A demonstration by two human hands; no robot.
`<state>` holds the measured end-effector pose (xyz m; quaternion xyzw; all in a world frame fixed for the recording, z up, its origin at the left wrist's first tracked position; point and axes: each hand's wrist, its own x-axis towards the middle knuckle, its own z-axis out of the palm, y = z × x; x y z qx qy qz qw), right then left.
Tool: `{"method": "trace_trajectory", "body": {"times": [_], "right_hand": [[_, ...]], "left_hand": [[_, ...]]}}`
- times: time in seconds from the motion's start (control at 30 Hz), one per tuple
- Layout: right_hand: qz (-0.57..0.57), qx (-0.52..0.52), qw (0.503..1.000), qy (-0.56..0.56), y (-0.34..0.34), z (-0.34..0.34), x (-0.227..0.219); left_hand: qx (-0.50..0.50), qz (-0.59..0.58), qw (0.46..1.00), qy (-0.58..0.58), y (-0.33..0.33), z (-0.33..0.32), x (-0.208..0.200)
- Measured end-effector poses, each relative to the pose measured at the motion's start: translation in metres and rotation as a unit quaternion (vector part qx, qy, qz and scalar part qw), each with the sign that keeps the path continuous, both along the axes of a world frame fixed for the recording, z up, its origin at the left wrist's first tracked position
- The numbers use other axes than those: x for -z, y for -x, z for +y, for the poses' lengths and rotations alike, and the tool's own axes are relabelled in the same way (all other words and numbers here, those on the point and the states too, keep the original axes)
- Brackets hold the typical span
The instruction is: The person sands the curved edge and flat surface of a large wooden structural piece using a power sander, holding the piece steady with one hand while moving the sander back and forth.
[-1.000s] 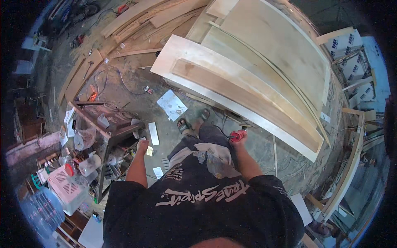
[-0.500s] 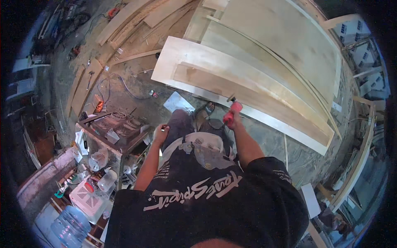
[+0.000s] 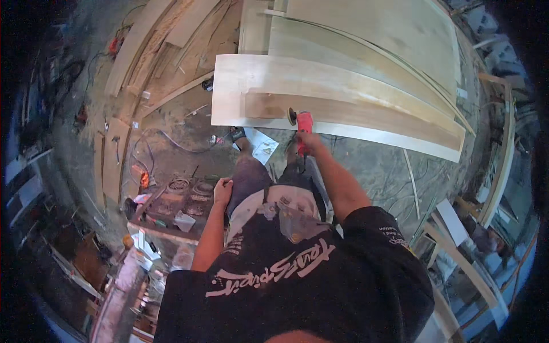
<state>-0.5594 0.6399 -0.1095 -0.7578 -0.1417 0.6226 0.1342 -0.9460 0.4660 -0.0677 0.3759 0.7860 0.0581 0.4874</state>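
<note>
Our right hand (image 3: 309, 143) grips the red power tool (image 3: 305, 122), now farther out at the near edge of the brown plank (image 3: 354, 117), putting it within reach. Left hand (image 3: 222, 191): can't tell finger closure.

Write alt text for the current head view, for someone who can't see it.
A person's right hand grips a red power tool, its round disc over the near side of a long, pale board, contact unclear. The left hand, loosely curled, is beside the left thigh.
</note>
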Motion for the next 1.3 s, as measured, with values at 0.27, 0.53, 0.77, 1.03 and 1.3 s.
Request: {"method": "trace_trajectory", "body": {"times": [0.27,0.53,0.77,1.03,1.3], "right_hand": [[-0.297,-0.100,0.950,-0.015,0.118,-0.005,-0.016],[-0.321,-0.040,0.915,-0.242,0.154,-0.041,0.057],[-0.314,-0.115,0.892,-0.304,0.180,-0.029,0.134],[-0.309,-0.135,0.903,-0.266,0.174,-0.025,0.165],[-0.347,-0.120,0.904,-0.217,0.143,-0.027,0.162]], "left_hand": [[0.077,-0.351,0.933,-0.020,-0.038,0.099,0.039],[-0.004,-0.333,0.942,0.039,-0.139,0.175,0.113],[-0.067,-0.180,0.981,-0.027,-0.139,0.188,0.189],[-0.137,-0.209,0.965,-0.075,-0.155,0.203,0.200],[-0.075,-0.201,0.976,-0.030,-0.189,0.203,0.206]]}}
